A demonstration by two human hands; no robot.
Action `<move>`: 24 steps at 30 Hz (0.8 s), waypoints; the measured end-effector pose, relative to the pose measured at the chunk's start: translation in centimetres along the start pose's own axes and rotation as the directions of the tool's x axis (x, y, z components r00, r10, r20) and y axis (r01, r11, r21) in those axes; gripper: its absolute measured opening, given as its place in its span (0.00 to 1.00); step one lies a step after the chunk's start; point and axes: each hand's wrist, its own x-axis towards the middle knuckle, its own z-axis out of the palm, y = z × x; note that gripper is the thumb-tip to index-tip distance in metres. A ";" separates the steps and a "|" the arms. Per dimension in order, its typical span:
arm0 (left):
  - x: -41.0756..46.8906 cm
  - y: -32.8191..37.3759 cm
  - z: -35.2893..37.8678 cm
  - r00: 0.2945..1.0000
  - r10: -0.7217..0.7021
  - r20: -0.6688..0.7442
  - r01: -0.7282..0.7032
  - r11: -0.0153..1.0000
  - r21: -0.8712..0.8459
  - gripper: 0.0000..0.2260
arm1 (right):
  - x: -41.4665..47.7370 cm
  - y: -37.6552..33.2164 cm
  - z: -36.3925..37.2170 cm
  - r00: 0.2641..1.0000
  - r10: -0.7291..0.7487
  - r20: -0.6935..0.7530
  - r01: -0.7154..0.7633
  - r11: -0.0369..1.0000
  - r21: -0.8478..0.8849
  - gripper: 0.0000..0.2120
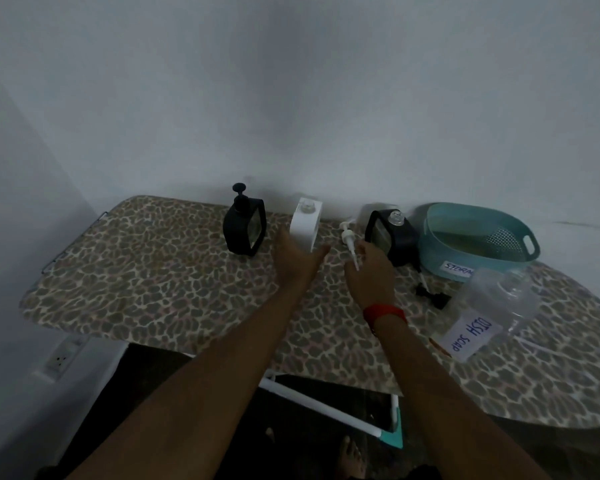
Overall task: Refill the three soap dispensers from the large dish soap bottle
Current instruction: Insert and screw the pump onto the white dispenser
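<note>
On the desk (153, 271) the white dispenser (305, 225) stands uncapped; our right grip (371, 271) pinches its pump (348, 239), left grip (298, 258) open; recapping remains.

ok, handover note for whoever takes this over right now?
Grips: left grip open at the base of the white square dispenser, contact unclear; right grip pinches the white plastic pump by its tube.
The black square dispenser at left has its pump on. The white one and the black square dispenser at right stand with pumps off. The black pump lies on the leopard-print board near the large clear dish soap bottle.
Fill levels unreadable. Left: confirm fills, refit both pumps.
</note>
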 end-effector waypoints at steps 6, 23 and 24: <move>1.9 -0.8 0.4 0.995 0.054 -0.084 -0.059 0.997 -0.058 0.27 | 3.1 -0.6 1.6 0.988 0.018 0.153 0.002 0.992 -0.127 0.24; -9.0 -0.8 -14.6 0.987 0.160 -0.016 -0.160 0.971 -0.177 0.23 | 9.6 -0.7 5.9 0.980 -0.037 0.196 0.132 0.859 -0.495 0.13; -9.2 -0.6 -15.0 0.987 0.161 -0.010 -0.161 0.972 -0.172 0.23 | 9.5 -1.2 5.6 0.980 -0.044 0.196 0.124 0.900 -0.418 0.12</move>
